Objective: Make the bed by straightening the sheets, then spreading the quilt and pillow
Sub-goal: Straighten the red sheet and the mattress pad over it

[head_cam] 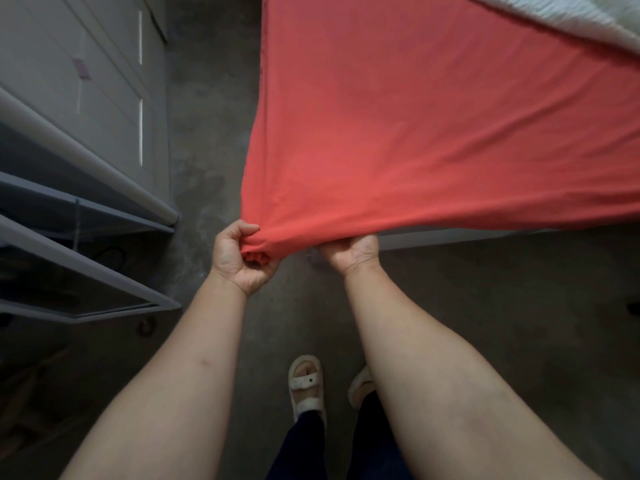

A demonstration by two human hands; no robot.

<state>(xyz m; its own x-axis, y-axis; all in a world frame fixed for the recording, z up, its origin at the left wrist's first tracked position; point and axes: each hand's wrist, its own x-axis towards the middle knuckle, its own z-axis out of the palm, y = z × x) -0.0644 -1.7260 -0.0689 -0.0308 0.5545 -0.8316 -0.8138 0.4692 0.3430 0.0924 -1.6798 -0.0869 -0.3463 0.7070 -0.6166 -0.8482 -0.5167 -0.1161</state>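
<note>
Both the left hand [242, 259] and right hand [349, 252] are fisted on the red sheet [415, 140] corner, stretched off the bed over concrete floor [211, 133], white cabinet [86, 81] alongside.

Dim room, bare grey concrete floor [214, 109], white panelled cabinet [86, 64] at left, grey shelving [86, 271] beside it.

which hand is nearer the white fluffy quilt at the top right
Right. The right hand grips the red sheet edge below the quilt; the left hand bunches the corner further left.
</note>
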